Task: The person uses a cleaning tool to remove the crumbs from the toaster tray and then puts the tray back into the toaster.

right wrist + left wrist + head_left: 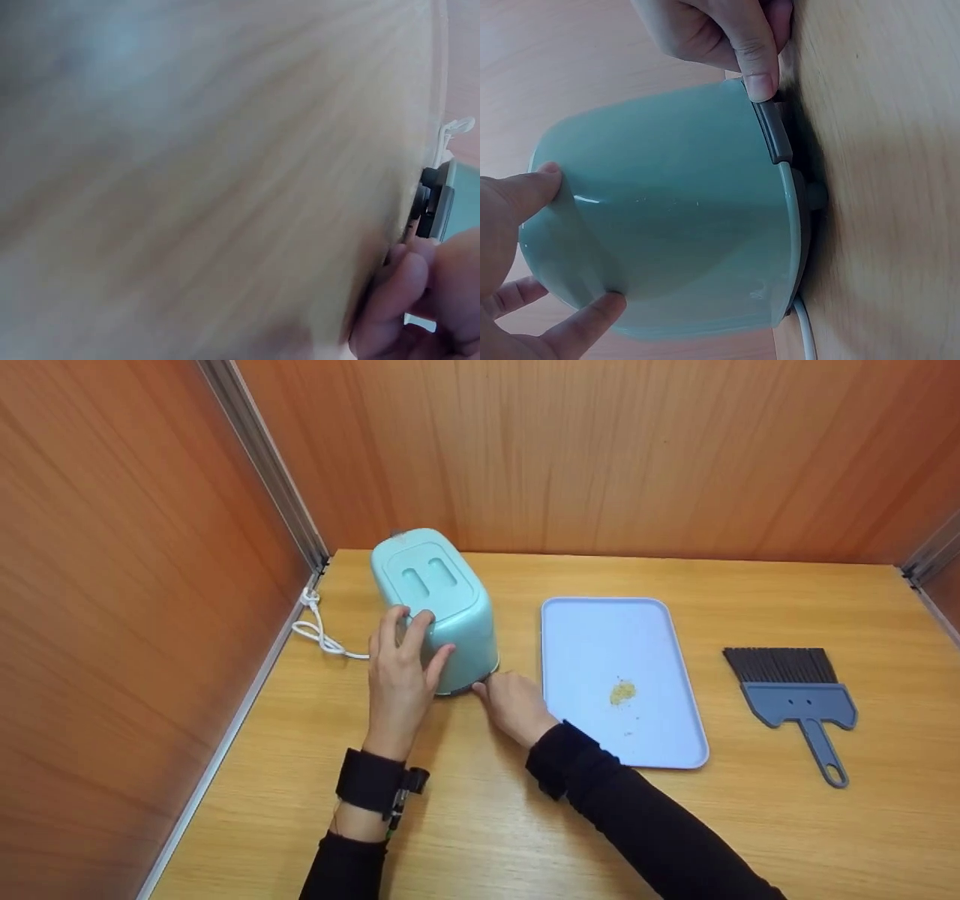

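A teal toaster (pixel 461 649) stands at the left of the table, its closed top bearing two oval recesses. My left hand (pixel 397 675) rests on its near upper end, fingers spread and nearly straight over the edge, thumb on the side. Low at the base, a dark crumb tray (pixel 772 135) shows its grip strip. My right hand (pixel 514 701) pinches the end of that strip between thumb and curled fingers, close over the table. In the right wrist view the right fingers (pixel 405 281) lie at the dark base; the rest of the tray is hidden under the toaster.
Right of the toaster lies a light blue tray (pixel 600 637) with a small heap of yellowish crumbs (pixel 622 692). A blue-grey hand brush (pixel 799 701) with dark bristles lies farther right. The toaster's white cord (pixel 322 637) is bundled by the left wall.
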Action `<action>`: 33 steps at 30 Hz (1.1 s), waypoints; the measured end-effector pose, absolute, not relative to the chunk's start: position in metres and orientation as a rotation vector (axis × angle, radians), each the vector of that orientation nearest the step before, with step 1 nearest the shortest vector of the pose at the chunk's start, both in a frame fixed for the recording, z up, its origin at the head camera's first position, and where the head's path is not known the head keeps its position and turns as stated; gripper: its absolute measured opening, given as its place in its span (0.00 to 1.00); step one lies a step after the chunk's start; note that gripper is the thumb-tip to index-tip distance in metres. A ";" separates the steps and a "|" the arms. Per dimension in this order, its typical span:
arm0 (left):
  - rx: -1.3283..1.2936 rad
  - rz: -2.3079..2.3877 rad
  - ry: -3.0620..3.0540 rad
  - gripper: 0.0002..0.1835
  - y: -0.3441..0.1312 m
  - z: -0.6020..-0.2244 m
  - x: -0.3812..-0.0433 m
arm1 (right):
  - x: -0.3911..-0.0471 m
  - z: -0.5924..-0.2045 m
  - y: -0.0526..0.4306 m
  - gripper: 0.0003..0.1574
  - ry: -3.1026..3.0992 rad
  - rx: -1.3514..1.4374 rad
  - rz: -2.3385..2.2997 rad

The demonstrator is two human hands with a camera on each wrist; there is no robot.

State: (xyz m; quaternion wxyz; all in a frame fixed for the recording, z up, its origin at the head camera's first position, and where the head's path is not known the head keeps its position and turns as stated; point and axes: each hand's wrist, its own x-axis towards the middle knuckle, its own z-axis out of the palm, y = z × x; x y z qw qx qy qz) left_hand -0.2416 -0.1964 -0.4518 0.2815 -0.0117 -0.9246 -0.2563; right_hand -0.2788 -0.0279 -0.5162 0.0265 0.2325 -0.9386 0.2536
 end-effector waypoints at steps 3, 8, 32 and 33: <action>-0.060 -0.690 -2.481 0.27 -0.193 -0.450 -0.243 | -0.280 -0.515 -0.025 0.23 -2.936 0.687 0.798; -0.068 -0.686 -2.487 0.27 -0.189 -0.451 -0.245 | -0.279 -0.515 -0.021 0.23 -2.958 0.675 0.808; -0.011 -0.724 -2.638 0.33 -0.218 -0.472 -0.260 | -0.301 -0.493 0.011 0.21 -3.097 0.602 0.794; -0.002 -0.723 -2.653 0.33 -0.220 -0.472 -0.261 | -0.304 -0.490 0.017 0.21 -3.094 0.595 0.786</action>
